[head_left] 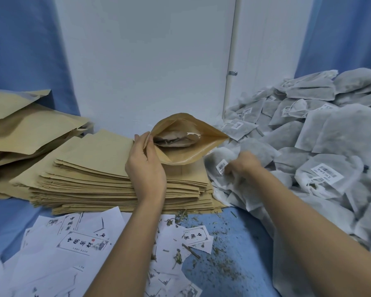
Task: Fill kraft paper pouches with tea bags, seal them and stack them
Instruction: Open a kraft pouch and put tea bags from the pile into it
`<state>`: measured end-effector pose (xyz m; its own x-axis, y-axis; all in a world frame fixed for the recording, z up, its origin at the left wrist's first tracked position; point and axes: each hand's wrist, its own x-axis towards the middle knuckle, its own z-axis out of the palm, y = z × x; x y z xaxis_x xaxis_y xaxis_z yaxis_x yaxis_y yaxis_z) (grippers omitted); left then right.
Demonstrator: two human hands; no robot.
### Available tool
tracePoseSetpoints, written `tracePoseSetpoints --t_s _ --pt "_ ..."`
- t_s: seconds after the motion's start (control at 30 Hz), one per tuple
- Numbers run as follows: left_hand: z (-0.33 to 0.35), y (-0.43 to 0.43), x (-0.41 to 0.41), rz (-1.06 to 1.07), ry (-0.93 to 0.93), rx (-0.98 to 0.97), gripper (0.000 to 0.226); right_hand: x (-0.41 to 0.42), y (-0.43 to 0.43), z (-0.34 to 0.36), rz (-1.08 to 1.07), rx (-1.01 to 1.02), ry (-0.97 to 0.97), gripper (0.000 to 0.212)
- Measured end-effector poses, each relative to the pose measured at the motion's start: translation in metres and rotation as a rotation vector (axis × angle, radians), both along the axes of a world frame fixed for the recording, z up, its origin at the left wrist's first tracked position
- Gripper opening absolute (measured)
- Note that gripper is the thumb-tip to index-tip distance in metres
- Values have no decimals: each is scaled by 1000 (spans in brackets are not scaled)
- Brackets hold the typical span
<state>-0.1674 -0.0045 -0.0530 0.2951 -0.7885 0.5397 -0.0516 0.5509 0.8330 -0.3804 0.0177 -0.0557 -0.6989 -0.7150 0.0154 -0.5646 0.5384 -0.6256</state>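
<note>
At the middle of the counter, just above a stack of flat pouches (90, 168), the left hand (145, 166) holds an open kraft pouch (186, 156) by its nine o'clock edge. Its grip is clamped there, thumb on the inner face of the mouth and fingers behind the outer wall. The pouch tilts with its mouth gaping toward the camera, and a few grey tea bags (174, 140) lie inside it. Its lower edge rests on the top of the stack. At three o'clock from the pouch, the right hand (243, 165) reaches low into the near edge of a heap of tea bags (334, 133), its fingers curled down against a labelled tea bag (220, 167). The hand is blurred, so I cannot tell whether its grip has closed on that bag or only touches it. The heap fills the whole side from two to five o'clock and leans against the white wall (148, 61). At nine o'clock from the stack lies a looser pile of bulging pouches (19, 129), overlapping one another. At seven o'clock, in front of the stack, printed paper labels (79, 243) lie scattered across the blue cloth (251, 228) covering the counter. Loose tea leaves (214, 260) and bits of stem are strewn at six o'clock, between the two forearms.
</note>
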Motion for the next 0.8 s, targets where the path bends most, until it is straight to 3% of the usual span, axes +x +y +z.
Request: tracePoseSetpoints --t_s 0.07,0.23,0.53,0.6,0.73,0.8 --pt "4 1 -1 12 13 -20 28 2 1 2 87 -104 -13 41" --pt "12 -3 0 35 -61 -117 29 17 22 14 353 -684 -257 33" --pt "2 -16 1 -24 -303 -151 35 36 38 54 649 -777 -740 30" --pt "-2 -14 1 -49 -267 -129 36 45 37 58 590 -779 -601 29" --pt "-5 -11 0 -31 -252 -89 32 65 30 57 444 -874 -131 35" --pt "-3 -10 -1 -15 -234 -57 33 73 29 50 382 -851 290 33"
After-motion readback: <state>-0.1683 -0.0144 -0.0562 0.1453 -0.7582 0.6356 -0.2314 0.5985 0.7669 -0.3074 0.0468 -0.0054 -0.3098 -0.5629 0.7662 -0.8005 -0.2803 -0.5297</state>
